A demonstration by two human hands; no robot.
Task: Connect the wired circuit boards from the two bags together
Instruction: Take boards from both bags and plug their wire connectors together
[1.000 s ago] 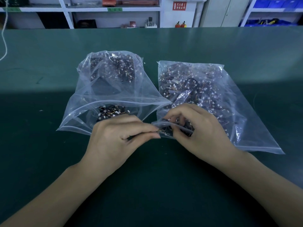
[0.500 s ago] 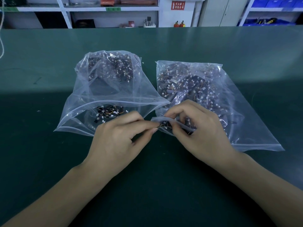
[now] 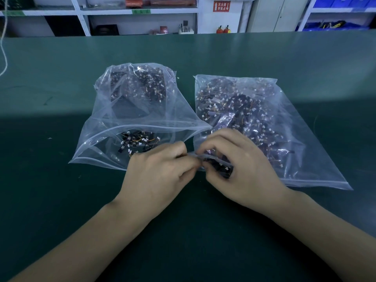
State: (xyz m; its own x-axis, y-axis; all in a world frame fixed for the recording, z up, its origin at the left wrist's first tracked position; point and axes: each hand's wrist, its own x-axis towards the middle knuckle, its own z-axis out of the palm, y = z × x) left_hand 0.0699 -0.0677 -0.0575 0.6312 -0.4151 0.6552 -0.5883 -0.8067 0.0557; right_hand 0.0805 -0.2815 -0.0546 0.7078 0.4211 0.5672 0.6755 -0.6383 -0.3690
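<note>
Two clear zip bags lie side by side on the green table. The left bag [image 3: 142, 110] gapes open toward me, with several small black wired circuit boards [image 3: 138, 142] near its mouth. The right bag [image 3: 274, 127] is packed with more dark boards and white connectors. My left hand [image 3: 160, 171] pinches the near corner of the right bag's mouth between thumb and fingers. My right hand [image 3: 242, 167] grips the same edge from the other side, fingers curled over the plastic. What sits between my fingertips is hidden.
The green table [image 3: 203, 231] stretches wide around the bags. White shelving [image 3: 138, 13] with boxes and tools runs along the back wall, blue bins [image 3: 335, 25] at the far right. A white cord [image 3: 5, 58] hangs at the far left.
Both hands have stayed at the right bag's mouth, with their fingertips drawing closer together on the plastic edge. The bags have barely shifted.
</note>
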